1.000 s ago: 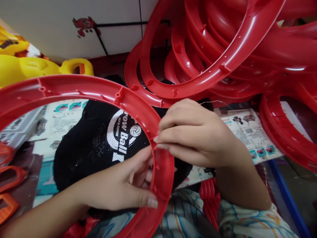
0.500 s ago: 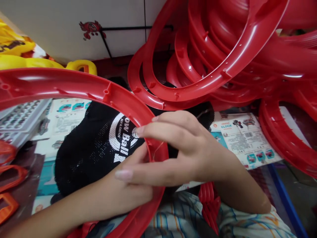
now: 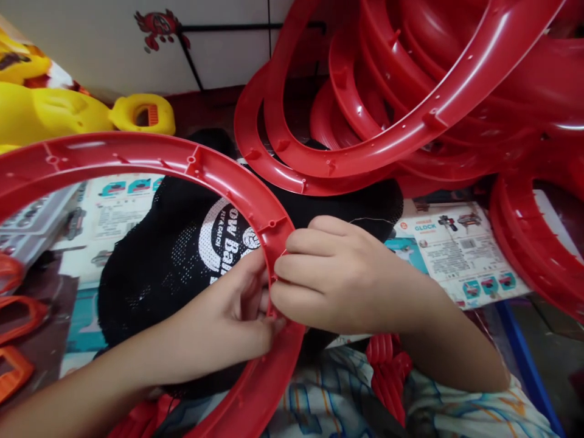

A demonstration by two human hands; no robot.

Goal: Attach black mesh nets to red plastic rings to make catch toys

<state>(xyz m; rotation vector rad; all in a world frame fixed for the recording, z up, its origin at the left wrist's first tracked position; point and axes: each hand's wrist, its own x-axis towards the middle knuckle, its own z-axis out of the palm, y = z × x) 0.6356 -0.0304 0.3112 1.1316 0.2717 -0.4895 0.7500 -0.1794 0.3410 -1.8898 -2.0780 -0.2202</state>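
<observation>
Inside the red ring [image 3: 232,185] a hand could pass over the black mesh fabric [image 3: 159,292], but red rings [image 3: 374,155] piled far right and a yellow plastic piece [image 3: 68,111] far left stand in the way.

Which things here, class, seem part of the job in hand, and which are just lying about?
Likely in the job:
front red ring
thin thread
black mesh, probably

Apparently lying about:
other red rings, perhaps spares
yellow plastic piece
orange frames
printed sheets

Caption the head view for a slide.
Left hand holds a red ring above black cloth, right hand at the ring's rim.
</observation>
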